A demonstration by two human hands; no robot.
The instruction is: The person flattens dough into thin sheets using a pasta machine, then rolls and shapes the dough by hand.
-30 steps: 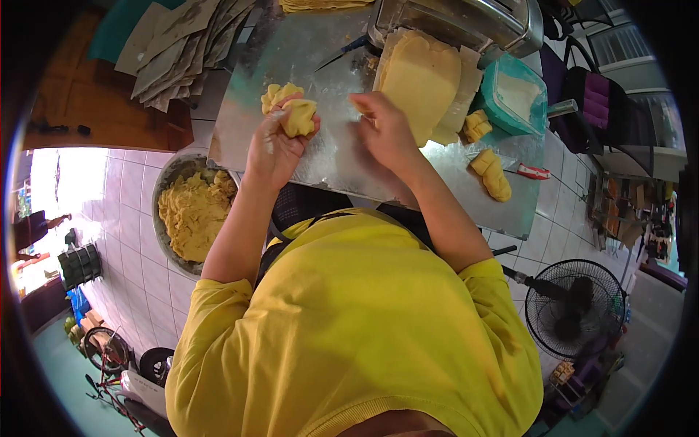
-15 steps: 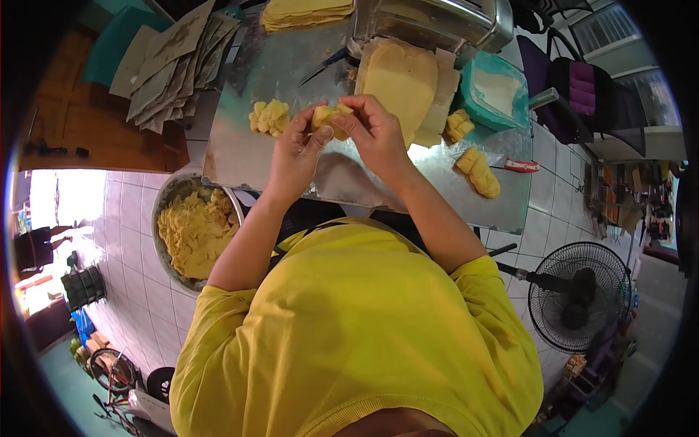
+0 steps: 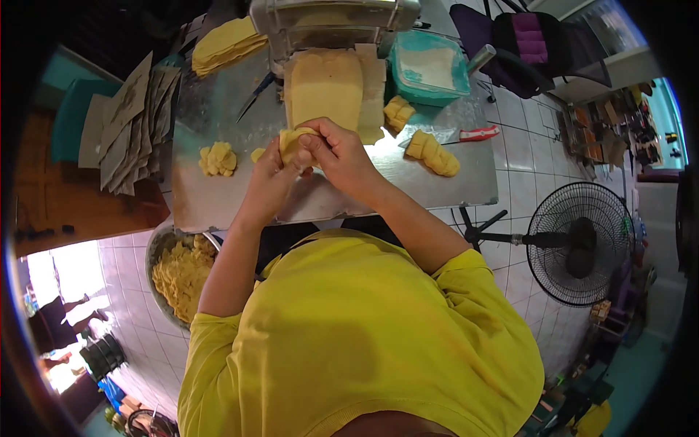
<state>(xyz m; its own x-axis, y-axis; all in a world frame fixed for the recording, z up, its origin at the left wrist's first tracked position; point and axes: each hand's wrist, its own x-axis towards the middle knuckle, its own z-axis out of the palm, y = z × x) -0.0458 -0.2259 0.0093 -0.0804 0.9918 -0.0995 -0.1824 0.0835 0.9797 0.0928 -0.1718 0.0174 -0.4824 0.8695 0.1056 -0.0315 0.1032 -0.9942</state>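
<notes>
Both my hands are closed on a piece of yellow dough (image 3: 293, 140) above the near part of the metal table. My left hand (image 3: 269, 180) pinches its lower side, while my right hand (image 3: 341, 156) has thumb and fingers pressed on its upper side. A small bit of dough (image 3: 258, 154) shows beside my left fingers. Farther left lies a lumpy clump of dough (image 3: 218, 159). Just beyond my hands, a flat dough sheet (image 3: 325, 91) rests in front of a metal roller machine (image 3: 335, 23). To the right are a thick dough log (image 3: 433, 154) and a shorter dough chunk (image 3: 398, 113).
A red-handled knife (image 3: 478, 134) lies by the log; a dark pointed tool (image 3: 255, 97) lies left of the sheet. A teal tub (image 3: 429, 91) holds white powder. Stacked dough sheets (image 3: 227, 45) sit at the back left. A dough-filled bowl (image 3: 154, 266) and a fan (image 3: 579, 244) flank me.
My view has turned, so the table's contents appear farther left. The dough between my hands now looks flatter and folded; both hands still hold it.
</notes>
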